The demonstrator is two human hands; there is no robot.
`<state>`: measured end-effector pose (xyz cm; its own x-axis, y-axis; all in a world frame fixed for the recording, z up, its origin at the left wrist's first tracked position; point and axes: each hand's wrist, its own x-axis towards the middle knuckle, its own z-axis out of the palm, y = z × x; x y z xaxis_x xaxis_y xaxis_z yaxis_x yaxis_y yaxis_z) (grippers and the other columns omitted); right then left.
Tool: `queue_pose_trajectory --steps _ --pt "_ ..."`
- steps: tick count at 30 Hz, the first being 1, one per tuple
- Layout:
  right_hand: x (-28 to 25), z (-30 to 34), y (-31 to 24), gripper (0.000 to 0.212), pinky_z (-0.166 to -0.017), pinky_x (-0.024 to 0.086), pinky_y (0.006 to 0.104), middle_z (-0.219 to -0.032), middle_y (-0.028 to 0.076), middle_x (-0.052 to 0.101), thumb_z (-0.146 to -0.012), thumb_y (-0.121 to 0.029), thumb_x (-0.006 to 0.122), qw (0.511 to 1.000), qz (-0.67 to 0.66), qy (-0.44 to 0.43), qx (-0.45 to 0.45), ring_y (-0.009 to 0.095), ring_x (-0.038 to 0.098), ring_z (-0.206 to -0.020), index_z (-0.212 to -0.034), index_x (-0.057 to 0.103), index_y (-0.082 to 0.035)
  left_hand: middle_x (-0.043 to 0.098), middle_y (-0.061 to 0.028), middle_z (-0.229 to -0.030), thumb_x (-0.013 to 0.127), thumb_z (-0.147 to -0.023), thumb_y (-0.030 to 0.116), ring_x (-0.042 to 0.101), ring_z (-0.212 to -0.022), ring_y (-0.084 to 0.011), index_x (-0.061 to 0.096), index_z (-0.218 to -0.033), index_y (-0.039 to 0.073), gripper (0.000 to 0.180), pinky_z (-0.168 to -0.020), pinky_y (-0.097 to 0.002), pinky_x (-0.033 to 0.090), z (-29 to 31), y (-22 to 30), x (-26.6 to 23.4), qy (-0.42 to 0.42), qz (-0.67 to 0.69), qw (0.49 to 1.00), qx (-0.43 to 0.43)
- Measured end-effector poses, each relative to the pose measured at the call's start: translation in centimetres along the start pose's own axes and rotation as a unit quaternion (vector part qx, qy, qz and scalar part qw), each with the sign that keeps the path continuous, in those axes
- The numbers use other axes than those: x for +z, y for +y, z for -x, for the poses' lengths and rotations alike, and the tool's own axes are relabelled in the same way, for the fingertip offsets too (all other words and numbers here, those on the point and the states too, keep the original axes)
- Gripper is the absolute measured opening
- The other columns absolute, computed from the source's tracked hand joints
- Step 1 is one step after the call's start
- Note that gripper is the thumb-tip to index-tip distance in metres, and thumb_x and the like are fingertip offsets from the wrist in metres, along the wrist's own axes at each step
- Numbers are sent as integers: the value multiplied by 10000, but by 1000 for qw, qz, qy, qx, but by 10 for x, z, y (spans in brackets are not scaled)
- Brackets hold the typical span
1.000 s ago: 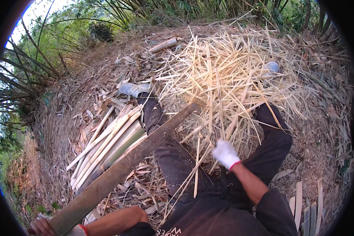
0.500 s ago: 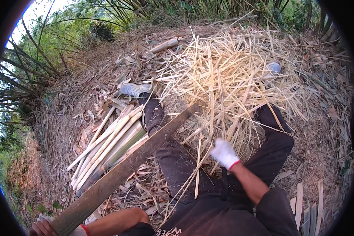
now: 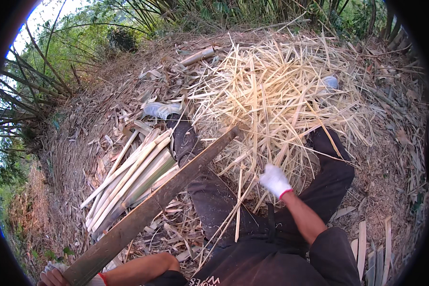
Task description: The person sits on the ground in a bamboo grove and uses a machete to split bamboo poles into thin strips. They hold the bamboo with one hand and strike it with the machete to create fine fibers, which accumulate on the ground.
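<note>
- Since the earlier frames, the right hand [image 3: 275,181] has shifted slightly up and to the right; the plank [image 3: 157,196] and the left hand [image 3: 52,275] look nearly unmoved.
- The plank slants from the lower left of the frame to the centre, its far end just short of the shavings [image 3: 271,86].
- The left hand, at the lower left edge, is clamped on the near end of the plank, fingers curled round its side.
- The right hand, right of centre and below the shavings, is curled in a fist; whether anything is inside it I cannot tell.
- Both hands are gloved in white with a red edge at the wrist.
- Just left of the right hand, thin strips [image 3: 238,224] run down over the left leg [image 3: 214,200] toward the lower edge.
- The shavings, pale and tangled, fill the upper centre and right, around the right shoe [image 3: 329,83].
- Split sticks [image 3: 128,176] lie together left of centre, beyond the plank, below the left shoe [image 3: 161,109].
- The plank crosses in front of the left leg; whether it touches I cannot tell.
- A short log [image 3: 198,56] lies at upper centre.
- Flat slats [image 3: 362,243] show at lower right.
</note>
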<state>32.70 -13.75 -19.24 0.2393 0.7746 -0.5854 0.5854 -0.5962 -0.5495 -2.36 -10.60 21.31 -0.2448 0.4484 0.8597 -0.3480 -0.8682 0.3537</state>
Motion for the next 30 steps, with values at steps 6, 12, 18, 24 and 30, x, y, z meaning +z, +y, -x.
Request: queue_pose_trajectory --steps 6,12,18,24,30 --pt "14 44 -36 200 -703 531 456 -735 238 627 -755 -170 587 967 4 95 -238 408 638 -734 -820 621 16 420 -1 -689 561 -835 290 370 -519 -110 543 -1077 37 350 -479 -258 325 3 -2 1 44 -78 996 3" --pt "31 17 -12 262 -723 534 449 -776 243 655 -763 -212 597 990 -17 75 -118 383 664 -776 -862 655 23 443 -1 -662 609 -860 381 403 -530 -103 583 -1070 52 391 -489 -259 344 -3 6 -23 51 -181 982 22" --pt "24 21 -4 315 -724 536 462 -806 246 653 -782 -257 627 989 44 59 -128 401 658 -775 -898 637 35 362 -60 -734 538 -746 57 355 -584 -118 444 -1116 -161 440 -538 -213 329 -18 35 -87 -21 -39 997 -65" --pt "41 45 -22 258 -726 535 462 -802 242 653 -761 -199 603 986 10 84 -141 396 657 -776 -904 630 15 364 -51 -729 551 -789 84 359 -599 -118 458 -1147 -159 442 -523 -210 321 -14 21 -70 27 -79 996 -33" --pt "23 36 2 232 -724 527 486 -760 282 637 -766 -185 579 996 26 66 -57 437 643 -771 -832 633 30 368 -40 -723 541 -828 101 368 -606 -115 469 -1169 -150 430 -536 -220 336 -14 34 -87 22 -72 995 -64"
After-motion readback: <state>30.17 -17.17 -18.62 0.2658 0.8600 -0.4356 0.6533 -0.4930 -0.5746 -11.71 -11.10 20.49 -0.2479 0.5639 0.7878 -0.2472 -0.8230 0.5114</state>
